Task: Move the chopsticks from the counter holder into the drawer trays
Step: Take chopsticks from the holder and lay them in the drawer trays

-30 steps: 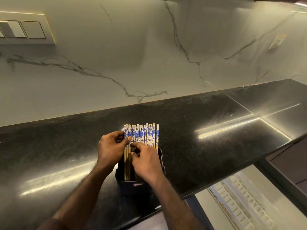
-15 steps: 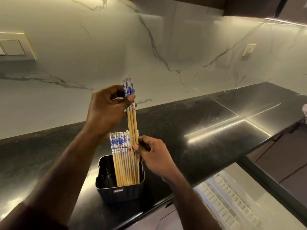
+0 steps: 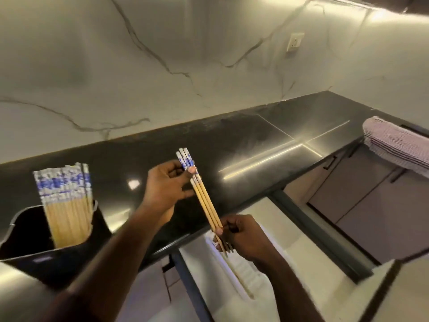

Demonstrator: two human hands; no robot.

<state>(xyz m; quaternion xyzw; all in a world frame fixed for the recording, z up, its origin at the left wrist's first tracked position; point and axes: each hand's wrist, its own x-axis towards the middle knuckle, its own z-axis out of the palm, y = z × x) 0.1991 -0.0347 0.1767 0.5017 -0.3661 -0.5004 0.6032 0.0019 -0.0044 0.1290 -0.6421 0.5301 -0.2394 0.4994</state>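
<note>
A small bundle of wooden chopsticks (image 3: 205, 198) with blue-and-white patterned tops hangs slanted in the air over the counter's front edge. My left hand (image 3: 166, 185) pinches its patterned top end. My right hand (image 3: 241, 235) grips its thin lower tips above the open drawer. The black holder (image 3: 32, 254) stands on the counter at the left, with several more chopsticks (image 3: 66, 205) upright in it. Below my right hand lies the white drawer tray (image 3: 246, 270), blurred, with long slots.
The black counter (image 3: 255, 140) runs along a white marble wall with a socket (image 3: 294, 41). A folded striped cloth (image 3: 399, 147) lies on the counter at the right. The open drawer's dark rim (image 3: 311, 228) juts out below the counter edge.
My left hand lifted a few chopsticks out of the holder and carried them right and down. My right hand moved with their tips over the drawer. The view swung right.
</note>
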